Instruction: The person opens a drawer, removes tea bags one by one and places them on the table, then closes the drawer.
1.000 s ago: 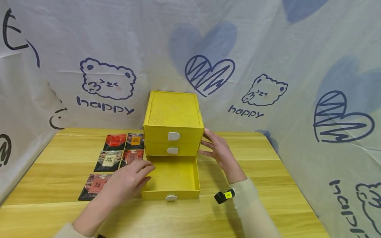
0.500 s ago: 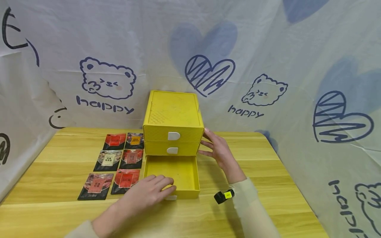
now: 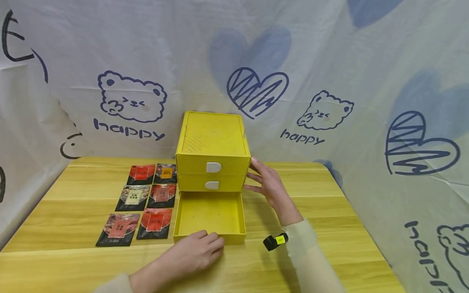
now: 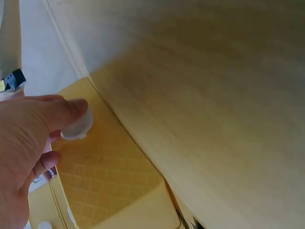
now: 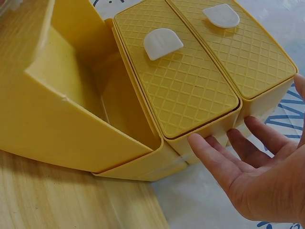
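A yellow storage box (image 3: 216,134) stands on the table with three stacked drawers. Its bottom drawer (image 3: 210,213) is pulled out and bare inside; the upper two are closed, each with a white tab. My left hand (image 3: 198,252) is at the bottom drawer's front. In the left wrist view, the thumb lies on the drawer's white handle (image 4: 78,128), with fingers curled at its other side. My right hand (image 3: 269,183) rests against the box's right side, fingers extended; in the right wrist view its fingertips (image 5: 196,140) touch the side wall by the closed drawers.
Several flat seasoning packets (image 3: 132,197) lie in two columns left of the box. A black wrist camera (image 3: 275,241) sits on the right wrist. Behind the wooden table (image 3: 315,211) hangs a printed white cloth (image 3: 198,61).
My left hand has moved right and toward the front, from the drawer's left side to its front handle, uncovering a packet. The right hand and the box stay put.
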The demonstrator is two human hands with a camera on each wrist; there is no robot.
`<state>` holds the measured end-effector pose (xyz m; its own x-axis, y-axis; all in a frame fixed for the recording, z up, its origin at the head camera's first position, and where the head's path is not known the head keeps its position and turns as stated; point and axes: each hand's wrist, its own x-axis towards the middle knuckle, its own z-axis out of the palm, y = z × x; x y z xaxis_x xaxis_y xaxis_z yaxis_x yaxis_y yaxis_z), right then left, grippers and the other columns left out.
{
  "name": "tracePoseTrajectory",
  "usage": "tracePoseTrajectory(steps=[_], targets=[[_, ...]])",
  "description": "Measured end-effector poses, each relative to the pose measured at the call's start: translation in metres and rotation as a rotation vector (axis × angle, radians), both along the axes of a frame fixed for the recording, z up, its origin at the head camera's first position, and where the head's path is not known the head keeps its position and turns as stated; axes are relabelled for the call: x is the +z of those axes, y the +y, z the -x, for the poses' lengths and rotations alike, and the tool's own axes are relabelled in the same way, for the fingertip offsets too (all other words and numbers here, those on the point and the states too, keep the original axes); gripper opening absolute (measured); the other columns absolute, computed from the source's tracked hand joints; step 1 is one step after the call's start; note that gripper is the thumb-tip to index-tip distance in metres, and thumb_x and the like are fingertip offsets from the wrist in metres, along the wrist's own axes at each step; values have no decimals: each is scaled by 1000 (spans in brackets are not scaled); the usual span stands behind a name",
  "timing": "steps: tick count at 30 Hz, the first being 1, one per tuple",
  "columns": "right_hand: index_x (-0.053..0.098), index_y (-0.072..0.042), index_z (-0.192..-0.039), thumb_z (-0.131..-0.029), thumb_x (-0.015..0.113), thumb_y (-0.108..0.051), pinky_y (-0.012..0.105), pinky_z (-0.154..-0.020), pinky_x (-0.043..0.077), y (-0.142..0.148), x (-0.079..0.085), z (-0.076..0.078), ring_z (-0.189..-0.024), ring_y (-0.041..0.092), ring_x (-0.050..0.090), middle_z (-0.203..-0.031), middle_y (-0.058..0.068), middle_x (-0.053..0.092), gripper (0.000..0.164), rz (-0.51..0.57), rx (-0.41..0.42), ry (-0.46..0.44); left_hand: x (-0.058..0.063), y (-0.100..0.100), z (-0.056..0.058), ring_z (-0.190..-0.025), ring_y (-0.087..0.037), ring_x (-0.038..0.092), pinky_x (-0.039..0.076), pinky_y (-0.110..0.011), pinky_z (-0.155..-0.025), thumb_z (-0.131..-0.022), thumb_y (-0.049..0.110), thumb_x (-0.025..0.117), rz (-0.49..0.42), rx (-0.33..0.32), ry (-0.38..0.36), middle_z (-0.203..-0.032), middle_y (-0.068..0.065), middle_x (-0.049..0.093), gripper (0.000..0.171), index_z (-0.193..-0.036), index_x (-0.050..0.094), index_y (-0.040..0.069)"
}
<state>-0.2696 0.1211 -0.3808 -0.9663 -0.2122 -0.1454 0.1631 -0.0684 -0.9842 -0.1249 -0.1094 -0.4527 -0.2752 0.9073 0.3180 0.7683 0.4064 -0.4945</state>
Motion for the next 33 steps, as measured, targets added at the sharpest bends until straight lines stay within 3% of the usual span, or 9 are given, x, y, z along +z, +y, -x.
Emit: tracePoseTrajectory(steps=[10,18,33], targets=[[54,-15,-132,-76,67,-61,49,-88,50,0,0,0,-120,24,54,-136,1,51,74,-11,-6,4,-7,6,-2,-84,-15,48,48,-18,-64,-88,3,37,17,70,15,-97,-4,51,30,-93,65,11],[54,-16,-132,-75,67,-62,49,-88,50,-1,0,0,-120,24,54,-136,0,51,75,-21,-7,4,-8,9,-4,-81,-16,46,45,-16,-56,-89,5,39,4,108,-1,-92,-4,48,26,-91,64,10],[55,-15,-131,-75,67,-62,48,-88,51,-1,0,0,-120,24,54,-135,0,51,75,-14,-4,-1,-1,12,2,-75,-15,44,41,-17,-46,-89,-4,18,-66,118,-14,-86,-4,47,49,-78,63,10]])
